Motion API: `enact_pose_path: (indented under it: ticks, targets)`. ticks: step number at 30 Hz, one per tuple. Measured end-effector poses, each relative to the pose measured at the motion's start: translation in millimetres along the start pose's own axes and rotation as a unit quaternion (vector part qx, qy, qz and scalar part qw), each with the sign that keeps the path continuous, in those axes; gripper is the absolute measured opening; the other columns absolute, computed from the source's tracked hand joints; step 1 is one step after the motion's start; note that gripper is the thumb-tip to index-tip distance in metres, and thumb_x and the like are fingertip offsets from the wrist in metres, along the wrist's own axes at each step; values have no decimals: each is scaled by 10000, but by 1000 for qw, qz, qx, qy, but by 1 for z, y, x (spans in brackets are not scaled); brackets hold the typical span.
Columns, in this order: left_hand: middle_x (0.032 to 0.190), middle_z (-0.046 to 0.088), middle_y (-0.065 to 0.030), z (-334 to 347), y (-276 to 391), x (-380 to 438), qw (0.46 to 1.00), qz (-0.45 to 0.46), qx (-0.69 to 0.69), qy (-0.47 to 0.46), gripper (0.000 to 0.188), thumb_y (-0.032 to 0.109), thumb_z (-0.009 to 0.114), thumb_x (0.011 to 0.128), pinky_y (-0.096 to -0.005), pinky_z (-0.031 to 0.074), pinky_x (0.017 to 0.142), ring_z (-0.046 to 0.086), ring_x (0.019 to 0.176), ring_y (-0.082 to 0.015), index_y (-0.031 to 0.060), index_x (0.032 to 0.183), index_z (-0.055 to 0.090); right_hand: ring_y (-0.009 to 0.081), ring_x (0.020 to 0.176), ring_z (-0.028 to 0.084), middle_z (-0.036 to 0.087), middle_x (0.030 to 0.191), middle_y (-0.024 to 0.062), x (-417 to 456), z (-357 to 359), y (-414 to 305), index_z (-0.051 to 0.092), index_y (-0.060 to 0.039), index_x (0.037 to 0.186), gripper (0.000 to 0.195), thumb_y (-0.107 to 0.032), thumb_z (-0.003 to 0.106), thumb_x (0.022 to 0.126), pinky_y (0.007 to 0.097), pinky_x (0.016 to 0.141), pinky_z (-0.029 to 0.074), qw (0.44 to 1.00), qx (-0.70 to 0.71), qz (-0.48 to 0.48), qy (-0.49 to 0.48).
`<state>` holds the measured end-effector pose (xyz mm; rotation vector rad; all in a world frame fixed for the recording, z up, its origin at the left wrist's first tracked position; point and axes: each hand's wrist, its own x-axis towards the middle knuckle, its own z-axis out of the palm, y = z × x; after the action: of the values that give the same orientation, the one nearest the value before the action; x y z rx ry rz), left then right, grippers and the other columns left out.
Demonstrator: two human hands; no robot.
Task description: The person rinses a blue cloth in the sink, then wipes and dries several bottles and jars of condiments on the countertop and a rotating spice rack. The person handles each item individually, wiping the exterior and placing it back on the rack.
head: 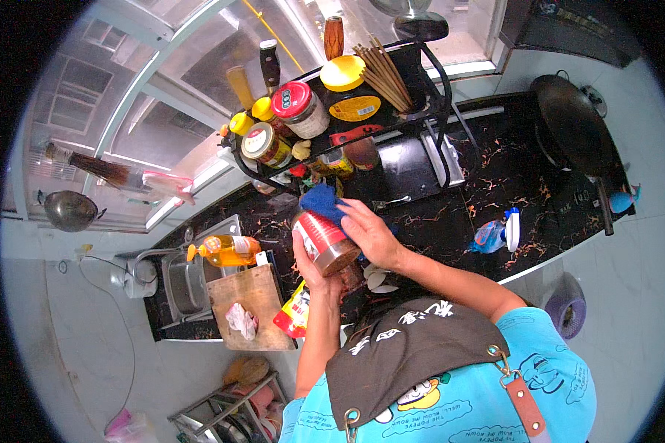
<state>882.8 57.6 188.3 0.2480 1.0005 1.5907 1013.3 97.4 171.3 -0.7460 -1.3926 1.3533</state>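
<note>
My left hand [312, 266] is closed around a jar [332, 243] with a red label and brown contents, held tilted above the counter. A blue cloth [322, 202] covers the jar's far end. My right hand [370, 232] presses on the cloth and the jar's side, its fingers close together; how far the cloth runs under the palm is hidden. Below the jar and near my right wrist lie several white spoon-like pieces [378, 278]. A red and yellow packet [293, 315] stands partly hidden behind my left forearm.
A black rack [255, 176] holds jars, chopsticks [385, 77] and knives. To the left are a sink [185, 288], an orange soap bottle [227, 250] and a wooden cutting board [244, 299] with a crumpled cloth. A blue spray bottle [490, 235] and a wok [573, 124] are on the right.
</note>
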Motion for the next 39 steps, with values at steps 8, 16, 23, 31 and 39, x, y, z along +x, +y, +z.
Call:
enact_pose_path:
  ticks: [8,16,23,31,39]
  targets:
    - [1234,590,-94,0,13,1,996,-53,-13,-69,533,502,435,951,-402,488,950,589,1108,-254,101,1292,519,408,1249,452,464,1344,223,-10,-1,-35,595,-43,1212,364,-102,610,853,454,1054,365,959,-198,-190,-66]
    - [1077,629,-203,17,5,-2,985,-154,-59,-57,679,596,461,902,-430,559,789,650,902,-343,16,1253,494,194,1115,518,545,1199,110,37,-15,10,536,-49,1245,343,-281,457,1004,333,971,414,985,118,129,-2]
    - [1059,627,-183,10,-3,7,989,-125,-78,16,689,628,500,875,-469,540,826,632,932,-340,30,1217,522,109,991,538,596,1095,31,20,-6,29,543,-63,1222,428,-408,376,1032,283,930,420,914,311,260,38]
    - [1164,580,-61,-1,-22,11,990,95,50,88,626,523,649,849,-432,513,887,601,1031,-250,132,1290,439,176,1113,553,594,1246,94,16,-4,17,547,-47,1258,602,-557,395,977,338,997,409,851,376,366,26]
    - [1320,411,-117,4,-18,14,849,373,372,-33,996,63,788,681,-386,335,1063,460,1188,-240,107,1454,162,257,1067,619,628,1210,134,8,-8,21,574,-41,1229,676,-624,386,943,445,978,469,761,526,381,-13]
